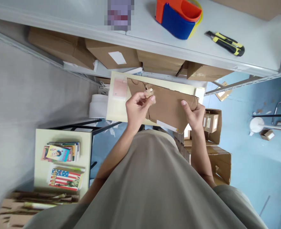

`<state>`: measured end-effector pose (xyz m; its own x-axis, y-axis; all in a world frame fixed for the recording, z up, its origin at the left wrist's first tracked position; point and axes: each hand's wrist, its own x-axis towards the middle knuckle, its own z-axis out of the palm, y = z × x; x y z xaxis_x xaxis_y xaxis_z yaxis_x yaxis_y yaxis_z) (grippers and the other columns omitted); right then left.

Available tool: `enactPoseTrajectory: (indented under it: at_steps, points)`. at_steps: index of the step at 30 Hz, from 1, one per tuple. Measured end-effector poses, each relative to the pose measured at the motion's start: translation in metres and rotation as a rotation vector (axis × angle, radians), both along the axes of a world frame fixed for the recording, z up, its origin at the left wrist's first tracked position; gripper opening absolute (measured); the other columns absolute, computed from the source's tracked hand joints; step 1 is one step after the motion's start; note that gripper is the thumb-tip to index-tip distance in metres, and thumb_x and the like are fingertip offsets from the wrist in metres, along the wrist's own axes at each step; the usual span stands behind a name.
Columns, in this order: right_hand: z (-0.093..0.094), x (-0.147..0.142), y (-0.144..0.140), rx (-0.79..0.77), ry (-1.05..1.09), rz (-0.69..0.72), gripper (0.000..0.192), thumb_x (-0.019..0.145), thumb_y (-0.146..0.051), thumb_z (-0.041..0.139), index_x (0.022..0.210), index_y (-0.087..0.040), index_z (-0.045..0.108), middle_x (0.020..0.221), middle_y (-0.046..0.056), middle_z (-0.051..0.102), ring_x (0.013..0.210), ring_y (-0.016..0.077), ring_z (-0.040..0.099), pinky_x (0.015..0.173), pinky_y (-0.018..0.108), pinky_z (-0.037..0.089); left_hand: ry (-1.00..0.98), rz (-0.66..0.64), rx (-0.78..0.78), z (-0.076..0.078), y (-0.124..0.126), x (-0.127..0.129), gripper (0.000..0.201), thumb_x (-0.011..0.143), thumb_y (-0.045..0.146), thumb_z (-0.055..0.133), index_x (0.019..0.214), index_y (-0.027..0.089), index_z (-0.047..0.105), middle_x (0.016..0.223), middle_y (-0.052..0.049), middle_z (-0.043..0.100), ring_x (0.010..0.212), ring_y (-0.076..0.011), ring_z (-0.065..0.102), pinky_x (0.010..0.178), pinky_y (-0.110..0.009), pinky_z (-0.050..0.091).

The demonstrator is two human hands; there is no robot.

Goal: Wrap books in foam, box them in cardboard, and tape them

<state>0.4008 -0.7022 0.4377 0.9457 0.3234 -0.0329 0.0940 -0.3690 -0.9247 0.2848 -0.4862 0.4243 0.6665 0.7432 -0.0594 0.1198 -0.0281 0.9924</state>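
Note:
A flattened piece of brown cardboard point(168, 103) with a torn upper edge is held above a pale yellow table point(116, 109). My right hand point(195, 115) grips its right end, thumb on top. At the left part of the cardboard, my left hand point(139, 109) pinches a crumpled bit of clear tape point(150, 92) between thumb and fingers. A white label point(167, 126) shows along the cardboard's lower edge. Under the cardboard's left end, a pinkish sheet point(119, 88) rests on the table.
On the grey shelf point(140, 19) ahead are a tape dispenser point(178, 22) and a yellow-black box cutter point(226, 43). Cardboard boxes point(116, 52) fill the level below. Books point(65, 178) lie on a side table at left; open boxes point(217, 159) stand on the right.

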Motion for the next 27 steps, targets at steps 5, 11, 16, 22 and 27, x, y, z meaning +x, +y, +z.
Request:
enactPoseTrajectory:
  at_steps: [5,11,16,22,27]
  points:
    - [-0.002,0.018,-0.021,0.027,0.042,-0.035,0.07,0.082,-0.085,0.088,0.069,-0.026,0.054,0.067,-0.002,0.053,0.07,0.0187,0.058,0.062,0.033,0.057,0.061,0.064,-0.047,-0.016,0.043,-0.012,0.046,0.075,0.052,0.105,0.08,0.022,0.07,0.078,0.0,0.08,0.076,-0.018,0.079,0.069,-0.028,0.062]
    - [-0.009,0.038,-0.046,0.036,0.186,0.032,0.061,0.075,-0.077,0.097,0.078,-0.022,0.072,0.077,0.003,0.073,0.077,0.0222,0.072,0.068,0.036,0.064,0.073,0.131,-0.027,-0.018,0.097,-0.035,0.04,0.068,0.041,0.107,0.072,0.022,0.071,0.074,-0.001,0.08,0.07,-0.0182,0.078,0.068,-0.029,0.065]
    - [-0.015,0.041,-0.044,0.026,0.202,0.066,0.059,0.074,-0.076,0.098,0.078,-0.022,0.074,0.08,0.004,0.077,0.078,0.0224,0.074,0.068,0.036,0.065,0.123,0.094,-0.023,-0.006,0.109,-0.043,0.037,0.065,0.037,0.107,0.069,0.022,0.073,0.073,-0.002,0.081,0.069,-0.0189,0.077,0.066,-0.029,0.065]
    - [-0.021,0.043,-0.037,0.037,0.209,0.048,0.062,0.072,-0.08,0.098,0.085,-0.022,0.08,0.087,0.005,0.082,0.083,0.0242,0.078,0.076,0.039,0.068,0.117,0.045,-0.003,0.011,0.115,-0.04,0.034,0.067,0.035,0.106,0.074,0.022,0.075,0.075,-0.001,0.081,0.071,-0.0185,0.079,0.07,-0.03,0.068]
    - [-0.021,0.042,-0.028,0.034,0.118,0.011,0.062,0.078,-0.08,0.095,0.09,-0.021,0.081,0.092,0.007,0.081,0.089,0.0267,0.078,0.082,0.042,0.068,0.062,-0.061,-0.034,0.018,0.097,-0.042,0.041,0.07,0.048,0.108,0.076,0.023,0.076,0.085,-0.004,0.086,0.085,-0.0249,0.085,0.079,-0.036,0.072]
